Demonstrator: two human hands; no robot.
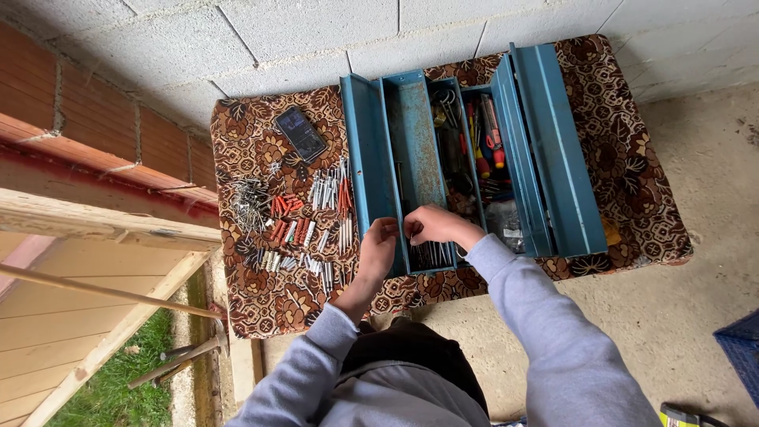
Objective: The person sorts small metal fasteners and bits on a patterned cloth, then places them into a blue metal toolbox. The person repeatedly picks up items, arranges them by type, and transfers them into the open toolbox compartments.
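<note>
Right hand (431, 225) covers part of the nails in the blue toolbox (553, 150) tray; fingertip grip unreadable. Left hand (378, 245) fingertips hidden at the tray wall. Sorted fasteners (304, 217) too small to identify. Blue crate (742, 352) and yellow tool (680, 416) cut off by frame edges.

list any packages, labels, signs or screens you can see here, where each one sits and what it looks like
Phone: lies flat on the patterned cloth, left of the open blue toolbox; a dark rectangle, its screen dim.
Clear plastic bag: in the toolbox's middle well, near the right hand; crumpled, contents not clear.
Yellow-and-black item: on the floor at the bottom right corner; mostly cut off, kind not clear.
No signs or labels can be made out.
</note>
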